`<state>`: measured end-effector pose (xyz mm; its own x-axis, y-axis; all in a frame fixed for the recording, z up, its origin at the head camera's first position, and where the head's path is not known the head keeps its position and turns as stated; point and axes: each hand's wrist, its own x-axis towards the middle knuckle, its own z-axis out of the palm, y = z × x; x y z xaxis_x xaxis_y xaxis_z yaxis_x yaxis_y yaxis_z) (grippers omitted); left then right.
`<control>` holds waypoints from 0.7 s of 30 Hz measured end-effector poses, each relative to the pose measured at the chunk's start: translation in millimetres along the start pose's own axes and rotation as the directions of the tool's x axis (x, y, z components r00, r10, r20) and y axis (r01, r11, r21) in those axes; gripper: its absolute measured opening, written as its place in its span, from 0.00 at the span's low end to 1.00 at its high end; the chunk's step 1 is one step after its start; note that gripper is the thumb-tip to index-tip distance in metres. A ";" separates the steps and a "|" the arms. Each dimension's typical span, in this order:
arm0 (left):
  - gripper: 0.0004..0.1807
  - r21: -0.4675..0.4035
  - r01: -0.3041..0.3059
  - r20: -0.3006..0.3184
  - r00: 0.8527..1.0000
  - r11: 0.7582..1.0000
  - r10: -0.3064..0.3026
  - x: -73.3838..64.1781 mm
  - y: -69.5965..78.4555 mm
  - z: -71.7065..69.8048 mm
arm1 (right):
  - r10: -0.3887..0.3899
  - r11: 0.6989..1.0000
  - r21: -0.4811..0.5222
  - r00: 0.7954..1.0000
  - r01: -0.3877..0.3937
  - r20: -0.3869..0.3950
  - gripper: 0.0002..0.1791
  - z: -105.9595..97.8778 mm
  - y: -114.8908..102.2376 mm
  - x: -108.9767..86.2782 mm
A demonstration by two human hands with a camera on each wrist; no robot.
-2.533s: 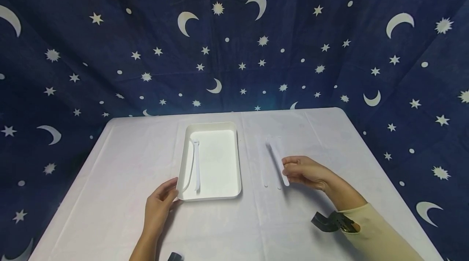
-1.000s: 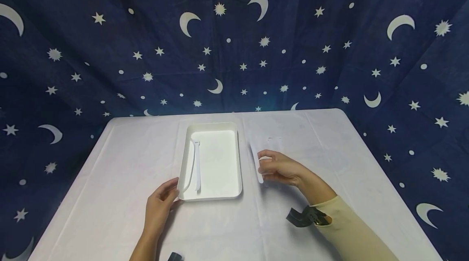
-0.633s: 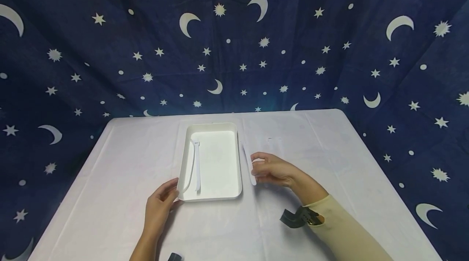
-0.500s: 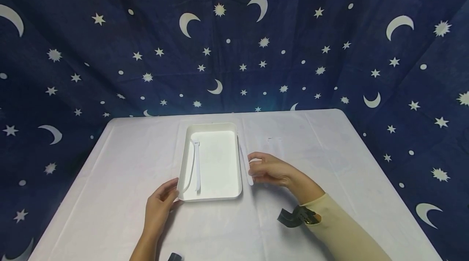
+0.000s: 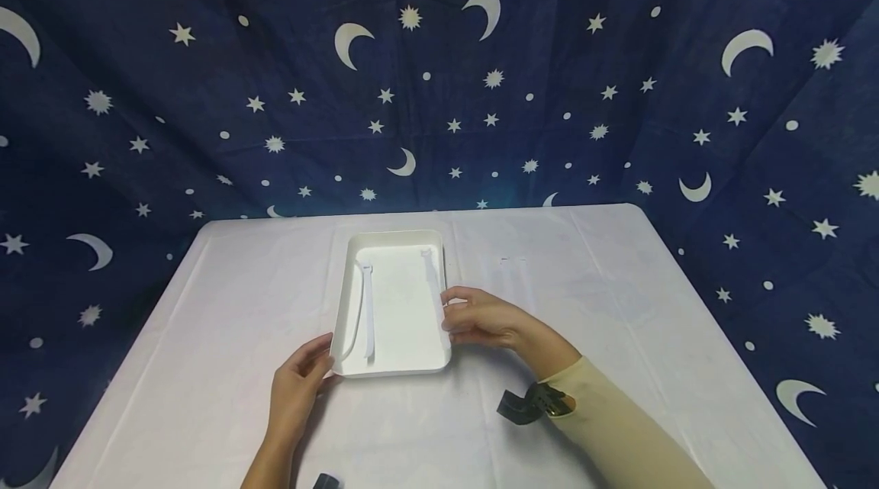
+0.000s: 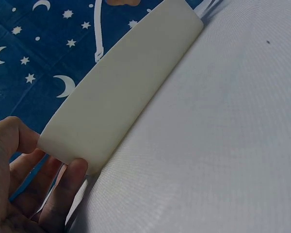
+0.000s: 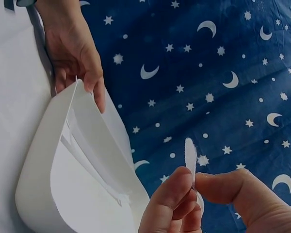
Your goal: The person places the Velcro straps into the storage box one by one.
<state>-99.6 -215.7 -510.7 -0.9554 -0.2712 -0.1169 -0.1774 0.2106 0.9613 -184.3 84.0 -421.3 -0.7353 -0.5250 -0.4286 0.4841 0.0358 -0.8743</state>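
Note:
A shallow white tray (image 5: pixel 407 321) sits on the table, and my left hand (image 5: pixel 294 390) grips its near left corner. In the left wrist view the thumb lies at the rim and a finger presses the outer wall (image 6: pixel 121 92). My right hand (image 5: pixel 484 319) pinches a white strap (image 5: pixel 431 271), which looks like a hook-and-loop cable tie, over the tray's right side. In the right wrist view the thumb and index finger hold this strap (image 7: pixel 190 154) near one end. Two similar straps (image 5: pixel 369 313) lie lengthwise along the tray's left side; one is curved.
To the right of the tray, more faint white straps (image 5: pixel 523 283) lie on the white tablecloth (image 5: pixel 590 275), hard to make out. A dark blue cloth (image 5: pixel 439 107) with moons and stars hangs behind the table. Black camera mounts (image 5: pixel 525 405) are on the wrists.
The right hand has carried its strap leftward from the table to over the tray's right side. The left hand stays at the tray corner.

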 end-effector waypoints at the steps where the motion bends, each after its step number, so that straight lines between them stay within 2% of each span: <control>1: 0.21 0.004 -0.001 -0.002 1.000 1.000 0.001 0.2 -0.1 0.1 | 0.003 1.000 0.003 1.000 -0.003 0.000 0.24 1.2 0.2 1.4; 21: 0.21 0.020 -0.009 -0.008 1.000 1.000 0.009 0.7 -1.6 0.2 | 0.095 0.995 -0.030 0.995 -0.096 -0.044 0.24 17.1 7.2 29.8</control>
<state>-100.1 -216.1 -512.4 -0.9549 -0.2770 -0.1065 -0.1739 0.2315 0.9572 -194.7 54.1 -436.5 -0.7063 -0.4816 -0.5189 0.5378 0.1117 -0.8356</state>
